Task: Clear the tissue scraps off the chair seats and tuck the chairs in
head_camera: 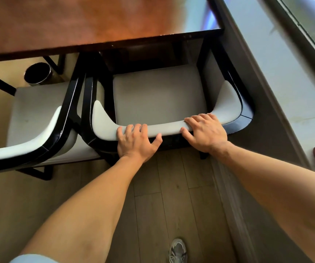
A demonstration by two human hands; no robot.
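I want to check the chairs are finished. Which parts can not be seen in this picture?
- Head view: front of the right chair seat, hidden under the table.
- Head view: left chair, cut by the left edge, its seat partly behind its own backrest.
- Head view: inside of the bin, too dark to tell.
- Head view: fingertips of the left hand and right hand, curled over the backrest.

- We see a glossy reddish-brown wooden tabletop with a dark edge [77, 21] across the top.
- Under it, at left, stands 1 dark cylindrical bin with a shiny metal rim [37, 74].
- Pale wood-plank flooring [162, 186] fills the bottom.
- We spot 1 grey laced sneaker [178, 250] on it.
- A grey wall ledge [278, 63] runs along the right.
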